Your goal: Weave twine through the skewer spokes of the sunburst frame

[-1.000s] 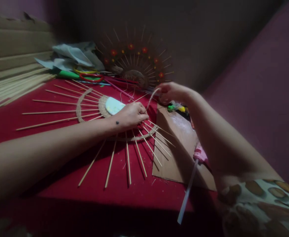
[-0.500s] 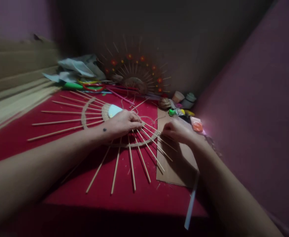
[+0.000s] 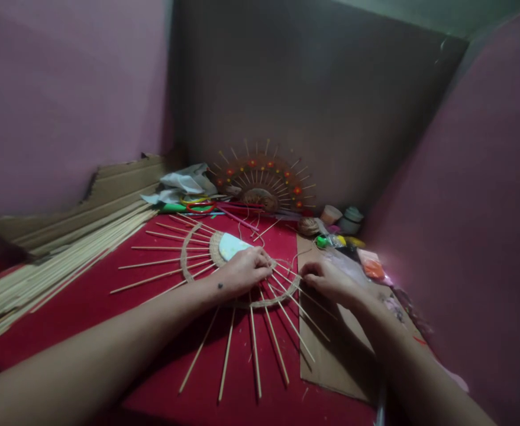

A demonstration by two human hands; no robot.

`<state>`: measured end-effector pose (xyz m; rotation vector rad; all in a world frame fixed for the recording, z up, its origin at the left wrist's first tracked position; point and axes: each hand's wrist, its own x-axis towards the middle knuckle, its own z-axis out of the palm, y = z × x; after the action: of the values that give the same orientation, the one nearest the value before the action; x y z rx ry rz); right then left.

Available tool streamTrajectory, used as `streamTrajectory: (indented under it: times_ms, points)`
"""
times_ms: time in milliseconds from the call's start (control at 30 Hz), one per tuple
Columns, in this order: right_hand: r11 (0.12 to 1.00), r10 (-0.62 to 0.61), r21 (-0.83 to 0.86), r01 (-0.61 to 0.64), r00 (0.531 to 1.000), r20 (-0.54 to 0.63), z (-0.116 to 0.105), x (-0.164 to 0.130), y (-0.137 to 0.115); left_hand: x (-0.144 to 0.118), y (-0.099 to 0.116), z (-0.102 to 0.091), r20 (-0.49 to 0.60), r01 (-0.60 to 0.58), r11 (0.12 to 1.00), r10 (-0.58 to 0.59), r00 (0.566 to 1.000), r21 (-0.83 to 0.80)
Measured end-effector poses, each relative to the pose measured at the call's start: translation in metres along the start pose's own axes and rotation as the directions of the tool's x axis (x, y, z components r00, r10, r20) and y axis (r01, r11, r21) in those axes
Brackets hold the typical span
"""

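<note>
Red table [image 3: 86, 302] is carrying our stick frame [image 3: 266, 306]: likely light, springy; best gripped at woven hub [image 3: 216, 248]. We're curling left hand [image 3: 244, 272] over it, right hand [image 3: 324, 281] by the band [image 3: 296, 285]; holds unclear.

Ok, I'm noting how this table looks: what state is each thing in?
Stick frame: lying, partly woven
Left hand: bent, on stick frame
Right hand: curled, at twine band
Twine ball: wound
Spare sticks: piled
Flower fan: upright
Pale sheet: crumpled
Right cardboard: flat
Left cardboard: standing
</note>
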<state>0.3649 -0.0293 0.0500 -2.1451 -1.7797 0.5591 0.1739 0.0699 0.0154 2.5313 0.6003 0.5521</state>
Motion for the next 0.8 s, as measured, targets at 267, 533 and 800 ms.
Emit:
streamTrajectory:
  times_ms: [267, 533, 800]
  points:
    - [0.983, 0.073, 0.167, -0.075, 0.997, 0.021, 0.003, -0.001, -0.015, -0.002, 0.005, -0.006, -0.010, 0.042, 0.994, -0.043, 0.999, -0.101]
    - [0.969, 0.087, 0.236, -0.076, 0.995, -0.038, 0.012, 0.009, -0.001, 0.001, 0.002, -0.019, 0.187, 0.079, 0.976, -0.041, 0.981, -0.202]
    - [0.941, 0.124, 0.324, -0.101, 0.991, -0.050, 0.014, 0.014, 0.005, 0.000, -0.003, -0.041, 0.370, 0.040, 0.979, 0.038, 0.928, -0.201]
